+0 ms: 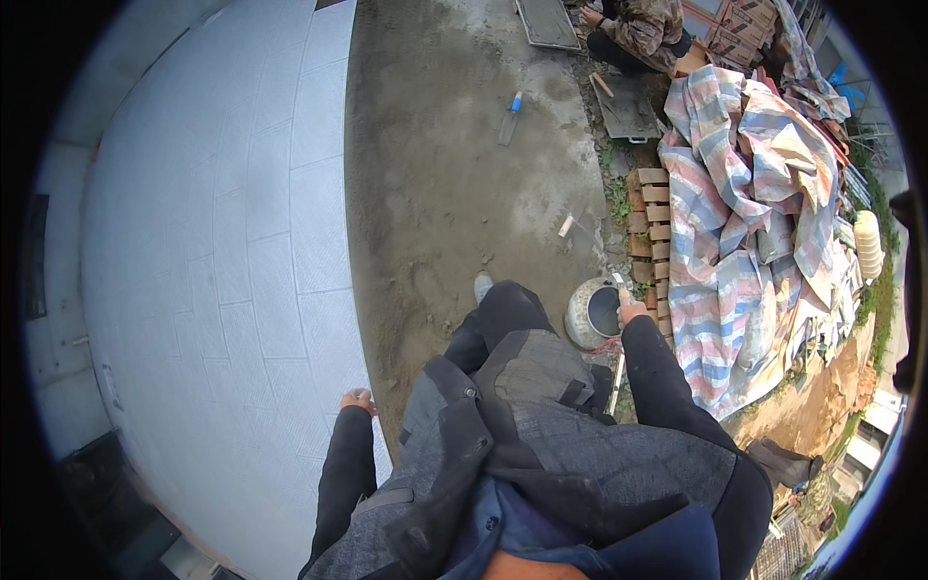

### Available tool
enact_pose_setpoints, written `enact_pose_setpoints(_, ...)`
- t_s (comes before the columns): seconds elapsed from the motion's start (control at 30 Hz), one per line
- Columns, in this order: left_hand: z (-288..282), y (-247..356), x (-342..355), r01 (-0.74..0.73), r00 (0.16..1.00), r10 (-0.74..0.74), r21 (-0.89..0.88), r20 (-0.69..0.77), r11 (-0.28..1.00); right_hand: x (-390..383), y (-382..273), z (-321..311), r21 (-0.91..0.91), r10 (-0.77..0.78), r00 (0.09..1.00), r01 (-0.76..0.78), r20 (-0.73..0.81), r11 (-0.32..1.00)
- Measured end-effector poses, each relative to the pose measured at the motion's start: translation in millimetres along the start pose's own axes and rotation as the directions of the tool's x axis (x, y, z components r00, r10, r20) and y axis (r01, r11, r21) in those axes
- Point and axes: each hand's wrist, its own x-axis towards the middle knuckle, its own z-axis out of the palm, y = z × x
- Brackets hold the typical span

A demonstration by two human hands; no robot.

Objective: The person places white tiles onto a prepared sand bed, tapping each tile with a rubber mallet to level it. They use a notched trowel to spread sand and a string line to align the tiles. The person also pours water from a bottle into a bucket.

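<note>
My right hand (631, 308) is at the right rim of a round, whitish, dirt-stained bucket (577, 317), its fingers closed there. The bucket's inside looks grey and dark, and whether a handle or small tool is also in my grip is hidden. On the left, my left hand (358, 401) is over the edge of the pale tiled floor (271, 261), loosely bent and apparently with nothing in it. Ahead of me, a blue-handled trowel (510, 118) lies on the grey mortar bed (435, 193). A tool with a pale handle (565, 226) lies nearer the bucket.
Along the right stand stacked bricks (650, 217) and a heap under a striped tarp (744, 213). At the top right another person (643, 34) crouches beside a mortar tray (548, 21) and a second tray (626, 108). My shoe (482, 285) is on the mortar side.
</note>
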Motion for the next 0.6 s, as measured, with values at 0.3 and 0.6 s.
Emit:
enact_pose_setpoints(0.3, -55, 152, 63, -0.058, 0.998, 0.057, -0.044, -0.024, 0.997, 13, -110, 84, 0.044, 0.067, 0.998, -0.068, 0.017, 0.997)
enact_pose_setpoints(0.6, -93, 288, 155, 0.249, 0.968, -0.245, 0.073, -0.061, 0.966, 123, -162, 135, -0.126, 0.248, 0.959, -0.266, -0.138, 0.956)
